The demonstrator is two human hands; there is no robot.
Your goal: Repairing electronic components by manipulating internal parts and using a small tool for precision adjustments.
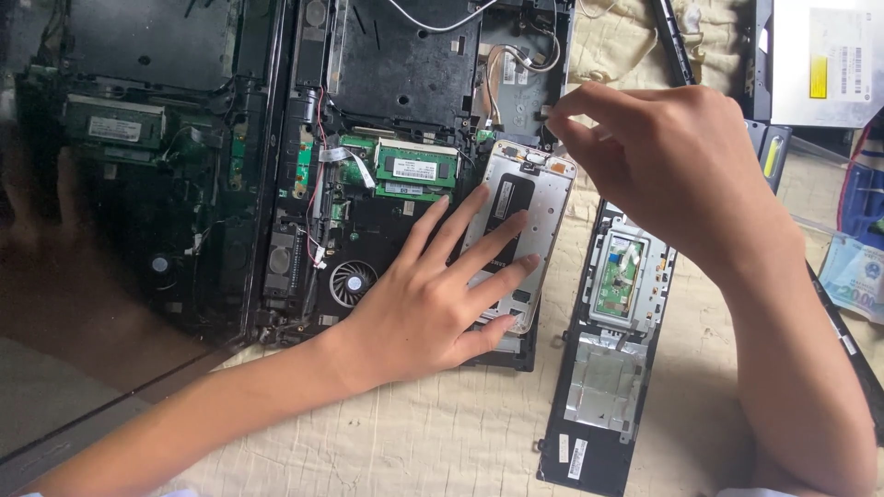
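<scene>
On laptop base (405, 83) | left hand (433, 294) flat, fingers spread, on metal bracket (543, 198) | right hand (663, 147) fingers pinched at bracket's top edge

Soft, even daylight fills the scene, brightest on the pale cloth (442, 433) and the silver drive (829, 64) at the far right, with only faint shadows under the right hand (672, 156) and beside the left hand (433, 294). The left side is dim, where a glossy dark screen (120, 184) mirrors the laptop's insides (396, 138) in a murky reflection. Focus is fair in the middle, though the right hand's fingertips (557, 115) look slightly blurred.
</scene>
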